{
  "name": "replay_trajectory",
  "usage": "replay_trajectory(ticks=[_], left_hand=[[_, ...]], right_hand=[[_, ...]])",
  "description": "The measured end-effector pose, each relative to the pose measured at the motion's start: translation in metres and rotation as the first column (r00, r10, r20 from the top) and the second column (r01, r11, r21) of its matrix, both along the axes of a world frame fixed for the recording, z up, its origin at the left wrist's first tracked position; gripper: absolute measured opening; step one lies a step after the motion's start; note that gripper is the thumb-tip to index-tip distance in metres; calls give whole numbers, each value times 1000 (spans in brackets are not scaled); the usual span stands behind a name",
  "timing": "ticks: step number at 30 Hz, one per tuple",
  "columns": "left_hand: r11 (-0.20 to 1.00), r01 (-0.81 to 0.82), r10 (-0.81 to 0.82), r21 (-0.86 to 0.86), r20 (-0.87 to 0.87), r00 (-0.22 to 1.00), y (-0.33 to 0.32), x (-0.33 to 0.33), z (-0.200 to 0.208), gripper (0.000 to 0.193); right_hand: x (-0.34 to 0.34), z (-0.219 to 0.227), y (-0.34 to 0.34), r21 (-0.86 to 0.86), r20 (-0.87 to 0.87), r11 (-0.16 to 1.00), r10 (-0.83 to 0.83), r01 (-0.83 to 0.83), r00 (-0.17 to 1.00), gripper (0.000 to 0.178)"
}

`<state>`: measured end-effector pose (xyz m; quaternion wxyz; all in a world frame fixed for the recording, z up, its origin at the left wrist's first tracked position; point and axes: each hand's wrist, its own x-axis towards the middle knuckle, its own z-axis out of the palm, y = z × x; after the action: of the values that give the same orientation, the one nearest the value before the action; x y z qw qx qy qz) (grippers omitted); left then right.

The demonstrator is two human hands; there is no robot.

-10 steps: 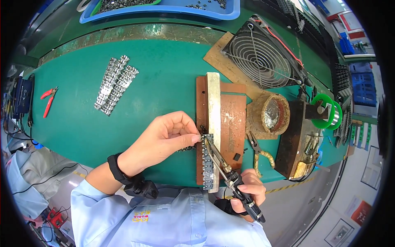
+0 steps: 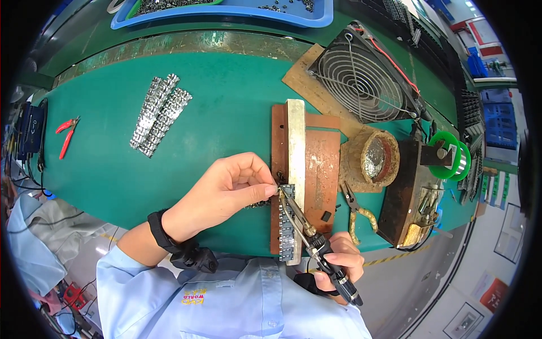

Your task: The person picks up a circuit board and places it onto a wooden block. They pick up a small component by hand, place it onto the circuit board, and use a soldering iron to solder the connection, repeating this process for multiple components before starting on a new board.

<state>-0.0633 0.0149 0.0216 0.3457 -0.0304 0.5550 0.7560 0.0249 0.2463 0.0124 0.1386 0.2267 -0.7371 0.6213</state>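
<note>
My right hand (image 2: 341, 261) grips a black-handled soldering iron (image 2: 319, 246), with a thin tube running along its shaft. Its tip reaches the upper end of a strip of small dark circuit boards (image 2: 287, 231). That strip lies along a pale metal bar (image 2: 296, 141) on a reddish-brown fixture (image 2: 322, 169). Beside the tip, my left hand (image 2: 231, 189) has thumb and forefinger pinched together at the strip's upper end. Whatever is between those fingertips is too small to make out. Small dark parts lie partly hidden under my left hand.
Two silvery strips (image 2: 161, 116) and red-handled cutters (image 2: 68, 135) lie on the green mat to the left. Rightward are pliers (image 2: 354, 209), a solder pot (image 2: 370, 158), a fan (image 2: 361, 76) and a green solder spool (image 2: 443, 152). A blue tray (image 2: 226, 22) stands at the back.
The view has shifted very slightly. Both hands and the soldering iron stay almost in the same place at the strip's upper end.
</note>
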Motion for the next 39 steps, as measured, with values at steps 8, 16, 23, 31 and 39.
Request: replay_trajectory(ticks=[8,16,23,31,39], left_hand=[[1000,11,-10,-24,13,1000,1,-1,4,10],[1000,10,-10,-29,-3,1000,0,-1,4,9],[1000,16,-16,-24,1,1000,1,-1,5,10],[999,23,-23,-48,8,1000,1,-1,6,10],[999,17,-17,-44,7,1000,1,-1,6,10]], right_hand=[[-2,2,2,-2,-10,1000,6,-6,1000,34],[-1,2,4,56,-3,998,39,-39,999,34],[-2,3,1,-9,-13,1000,4,-4,1000,34],[1,-1,1,-48,-31,999,-20,18,999,35],[3,0,6,-33,-17,999,15,-16,1000,35]])
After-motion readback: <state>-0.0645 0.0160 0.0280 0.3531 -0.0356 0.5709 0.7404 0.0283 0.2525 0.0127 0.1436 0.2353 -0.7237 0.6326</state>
